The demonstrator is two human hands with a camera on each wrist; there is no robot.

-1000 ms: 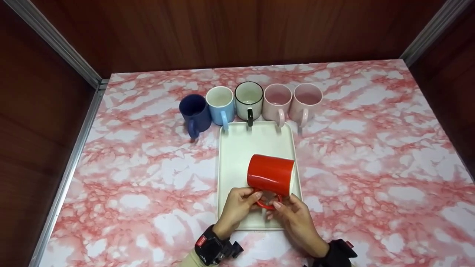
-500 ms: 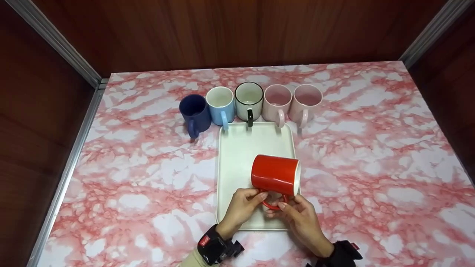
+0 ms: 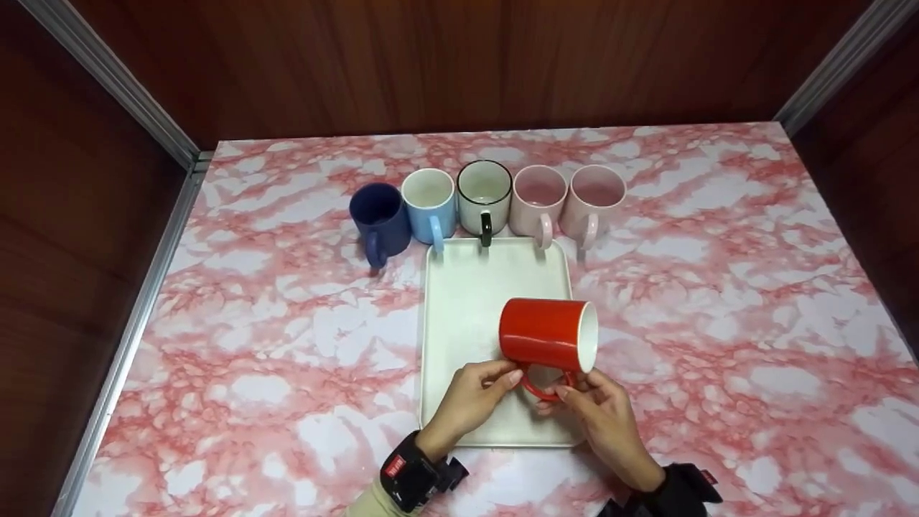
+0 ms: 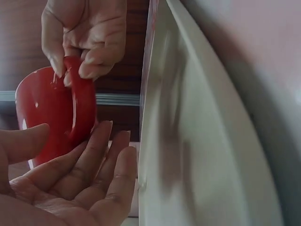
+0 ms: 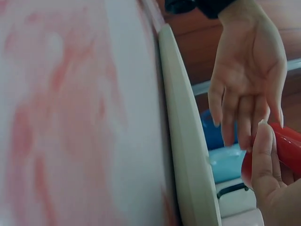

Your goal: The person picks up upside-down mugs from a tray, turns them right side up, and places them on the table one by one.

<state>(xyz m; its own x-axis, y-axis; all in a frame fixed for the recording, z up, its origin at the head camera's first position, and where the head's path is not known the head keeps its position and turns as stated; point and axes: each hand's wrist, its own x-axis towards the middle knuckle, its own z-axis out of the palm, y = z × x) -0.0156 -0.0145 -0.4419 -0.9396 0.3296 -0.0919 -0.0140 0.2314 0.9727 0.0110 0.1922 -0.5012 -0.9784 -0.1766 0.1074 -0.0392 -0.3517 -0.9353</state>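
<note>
A glossy red mug [image 3: 542,334] with a white inside lies sideways in the air over the cream tray [image 3: 459,301], its mouth facing right and its handle toward me. My right hand [image 3: 610,420] pinches the handle near the rim end between thumb and fingers. At the base end is my left hand [image 3: 467,402]. In the left wrist view, the fingers of that left hand [image 4: 70,188] are extended, fingertips right at the lower end of the handle, thumb apart from it. The right wrist view likewise shows the left palm [image 5: 249,70] spread beside the mug.
Behind the tray stands a row of upright mugs, handles toward me: dark blue [image 3: 380,219], light blue [image 3: 431,208], white with a black rim [image 3: 484,201], and two pink mugs [image 3: 538,205]. Dark wooden panels [image 3: 459,64] enclose the marbled table [image 3: 287,323] at back and sides.
The red mug has shifted right and turned so that more of its white inside shows. My right hand has moved right with it; the left hand has followed slightly, its fingers straightening.
</note>
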